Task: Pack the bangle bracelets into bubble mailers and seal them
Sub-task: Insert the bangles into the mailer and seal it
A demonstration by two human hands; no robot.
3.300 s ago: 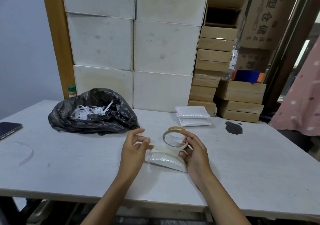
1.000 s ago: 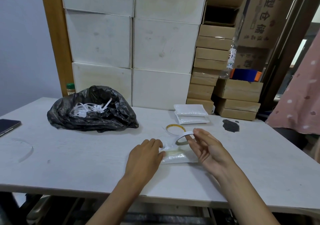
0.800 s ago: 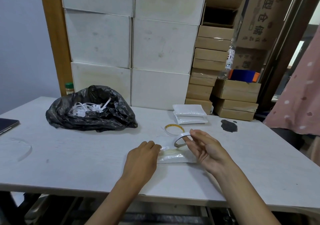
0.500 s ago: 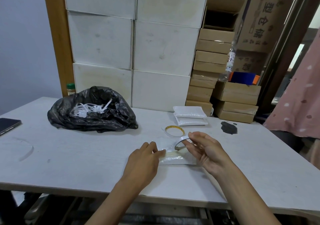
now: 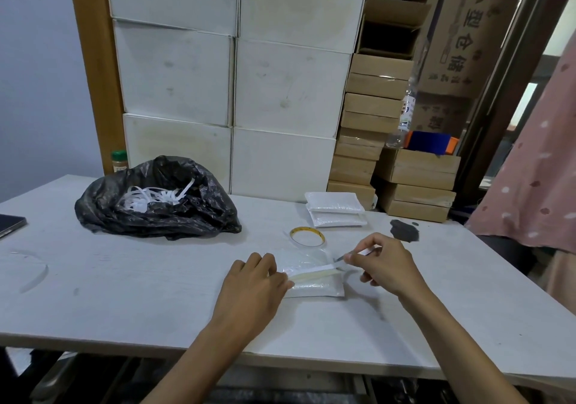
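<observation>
A white bubble mailer [image 5: 314, 285] lies flat on the table in front of me, its clear flap folded back. My left hand [image 5: 254, 291] presses flat on the mailer's left end. My right hand [image 5: 385, 263] pinches a thin white liner strip [image 5: 314, 270] that runs across the mailer's mouth and pulls it toward the right. A gold-edged bangle [image 5: 308, 237] lies flat on the table just beyond the mailer. Whether a bangle is inside the mailer is hidden.
A stack of white bubble mailers [image 5: 335, 213] sits at the back. A black plastic bag [image 5: 156, 204] holding several white strips is at the left. A phone [image 5: 11, 224] lies at the far left edge. A dark stain [image 5: 403, 230] and cardboard boxes [image 5: 417, 182] are at the right.
My right hand no longer holds a bangle over the mailer; one lies behind it. The curled liner strip has been drawn out to the right. My left hand stays on the mailer.
</observation>
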